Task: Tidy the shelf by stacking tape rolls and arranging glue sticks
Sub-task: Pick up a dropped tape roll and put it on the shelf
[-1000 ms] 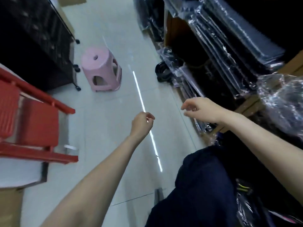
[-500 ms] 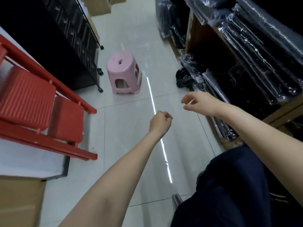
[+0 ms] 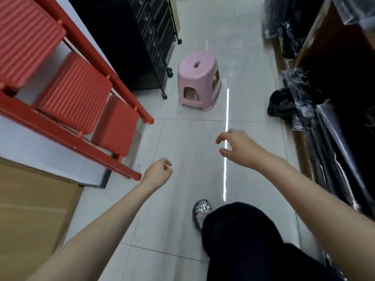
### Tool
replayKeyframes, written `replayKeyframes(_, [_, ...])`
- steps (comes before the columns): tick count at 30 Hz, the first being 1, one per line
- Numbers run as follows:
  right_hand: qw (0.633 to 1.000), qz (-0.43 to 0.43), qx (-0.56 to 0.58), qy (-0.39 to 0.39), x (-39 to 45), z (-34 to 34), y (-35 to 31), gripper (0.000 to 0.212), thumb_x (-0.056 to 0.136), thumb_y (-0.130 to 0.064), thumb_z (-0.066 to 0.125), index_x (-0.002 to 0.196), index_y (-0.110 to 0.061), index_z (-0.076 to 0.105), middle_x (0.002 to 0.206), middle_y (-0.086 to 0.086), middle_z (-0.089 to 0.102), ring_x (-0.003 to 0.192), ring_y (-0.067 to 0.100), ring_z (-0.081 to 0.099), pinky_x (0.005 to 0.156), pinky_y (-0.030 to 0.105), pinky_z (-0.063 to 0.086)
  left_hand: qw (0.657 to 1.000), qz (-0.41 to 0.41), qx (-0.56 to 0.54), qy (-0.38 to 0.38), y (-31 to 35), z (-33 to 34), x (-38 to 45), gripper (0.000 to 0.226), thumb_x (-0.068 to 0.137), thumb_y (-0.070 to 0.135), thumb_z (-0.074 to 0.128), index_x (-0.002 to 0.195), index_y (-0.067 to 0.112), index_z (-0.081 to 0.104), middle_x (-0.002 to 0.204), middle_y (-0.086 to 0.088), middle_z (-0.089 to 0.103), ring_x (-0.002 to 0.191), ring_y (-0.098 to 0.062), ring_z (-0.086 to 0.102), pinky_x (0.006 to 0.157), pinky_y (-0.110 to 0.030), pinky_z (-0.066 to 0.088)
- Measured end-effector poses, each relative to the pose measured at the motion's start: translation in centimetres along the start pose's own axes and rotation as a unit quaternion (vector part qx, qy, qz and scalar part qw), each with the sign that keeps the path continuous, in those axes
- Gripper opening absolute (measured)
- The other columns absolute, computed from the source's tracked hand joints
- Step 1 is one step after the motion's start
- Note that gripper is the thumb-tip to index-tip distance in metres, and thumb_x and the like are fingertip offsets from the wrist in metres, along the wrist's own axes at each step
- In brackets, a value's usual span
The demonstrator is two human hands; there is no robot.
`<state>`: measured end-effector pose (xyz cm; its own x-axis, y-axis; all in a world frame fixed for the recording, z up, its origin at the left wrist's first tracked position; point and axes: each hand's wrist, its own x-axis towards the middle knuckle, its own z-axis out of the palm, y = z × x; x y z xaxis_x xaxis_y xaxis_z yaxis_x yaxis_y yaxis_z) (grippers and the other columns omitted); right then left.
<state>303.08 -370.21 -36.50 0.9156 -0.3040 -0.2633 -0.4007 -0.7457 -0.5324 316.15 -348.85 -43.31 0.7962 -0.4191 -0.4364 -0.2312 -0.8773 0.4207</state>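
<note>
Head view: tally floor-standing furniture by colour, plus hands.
Red stepladder: 1
Pink stool: 1
Black wheeled drawer cart: 1
Hands: 2, left hand, right hand
Total: 5

Your curled left hand (image 3: 157, 173) hides its palm, so you cannot tell whether the thin pale sliver at the fingertips is something held. The red slatted step ladder (image 3: 77, 94) runs off the left and top edges. On the right, the plastic-wrapped black bundles (image 3: 332, 126) sink into shadow; their contents stay unreadable. Your dark trouser leg (image 3: 243, 240) covers most of one shoe (image 3: 200, 213).
</note>
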Motion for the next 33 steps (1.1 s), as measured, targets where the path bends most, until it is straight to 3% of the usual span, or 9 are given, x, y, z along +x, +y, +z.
replayKeyframes(6, [0.997, 0.0, 0.005, -0.075, 10.5, 5.4, 5.6, 0.036, 0.094, -0.018, 0.047, 0.129, -0.014, 0.046, 0.131, 0.007, 0.043, 0.124, 0.026, 0.033, 0.096, 0.032, 0.037, 0.995, -0.089, 0.026, 0.04, -2.2, 1.4, 10.1, 0.025, 0.087, 0.011, 0.05, 0.111, 0.009, 0.058, 0.111, -0.005, 0.063, 0.107, -0.025, 0.057, 0.089, -0.034, 0.044])
replayKeyframes(11, [0.986, -0.017, -0.023, -0.162, 22.8, 9.0, 2.2, 0.041, 0.093, -0.016, 0.046, 0.133, -0.012, 0.04, 0.133, 0.01, 0.039, 0.123, 0.029, 0.032, 0.096, 0.037, 0.04, 0.99, -0.13, 0.042, 0.044, -5.9, -2.4, 17.4, 0.032, 0.088, 0.008, 0.049, 0.119, 0.006, 0.054, 0.123, -0.013, 0.055, 0.111, -0.029, 0.052, 0.09, -0.033, 0.038])
replayKeyframes(16, [0.975, -0.043, -0.07, -0.207, 33.0, 12.9, -0.5, 0.041, 0.092, -0.012, 0.046, 0.133, -0.009, 0.04, 0.135, 0.01, 0.037, 0.121, 0.031, 0.033, 0.096, 0.039, 0.041, 0.99, -0.12, 0.075, 0.01, -9.2, -3.8, 25.4, 0.04, 0.088, 0.009, 0.049, 0.128, 0.006, 0.051, 0.149, -0.009, 0.026, 0.131, -0.028, 0.035, 0.105, -0.034, 0.029])
replayKeyframes(20, [0.969, -0.094, -0.089, -0.209, 42.2, 19.3, -0.1, 0.044, 0.092, -0.011, 0.044, 0.135, -0.01, 0.037, 0.138, 0.009, 0.034, 0.12, 0.03, 0.033, 0.096, 0.04, 0.041, 0.989, -0.114, 0.091, 0.003, -13.2, -0.9, 35.2, 0.044, 0.089, 0.012, 0.047, 0.132, 0.013, 0.048, 0.154, -0.008, 0.015, 0.133, -0.029, 0.029, 0.103, -0.035, 0.031])
replayKeyframes(25, [0.964, -0.132, -0.095, -0.212, 52.0, 28.6, 3.2, 0.041, 0.092, -0.012, 0.044, 0.133, -0.013, 0.039, 0.146, 0.003, 0.023, 0.124, 0.028, 0.03, 0.094, 0.037, 0.042, 0.982, -0.136, 0.125, -0.042, -20.5, 5.1, 47.1, 0.045, 0.089, 0.018, 0.048, 0.135, 0.021, 0.046, 0.156, -0.01, -0.004, 0.141, -0.028, 0.004, 0.108, -0.03, 0.021])
replayKeyframes(29, [0.978, -0.105, -0.007, -0.178, 56.2, 32.4, 6.8, 0.038, 0.092, -0.01, 0.044, 0.13, -0.014, 0.044, 0.14, 0.003, 0.031, 0.124, 0.024, 0.032, 0.093, 0.029, 0.039, 0.979, -0.159, 0.124, -0.039, -25.6, 8.4, 53.5, 0.045, 0.086, 0.019, 0.055, 0.13, 0.021, 0.046, 0.154, -0.011, 0.003, 0.141, -0.031, 0.002, 0.111, -0.032, 0.016])
replayKeyframes(33, [0.983, -0.086, 0.044, -0.156, 57.0, 33.2, 9.6, 0.035, 0.091, -0.009, 0.045, 0.126, -0.013, 0.049, 0.132, 0.005, 0.041, 0.119, 0.025, 0.036, 0.091, 0.027, 0.035, 0.971, -0.178, 0.157, 0.032, -26.1, 10.8, 53.8, 0.032, 0.082, 0.012, 0.055, 0.113, 0.011, 0.049, 0.125, -0.01, 0.043, 0.12, -0.03, 0.041, 0.098, -0.036, 0.031])
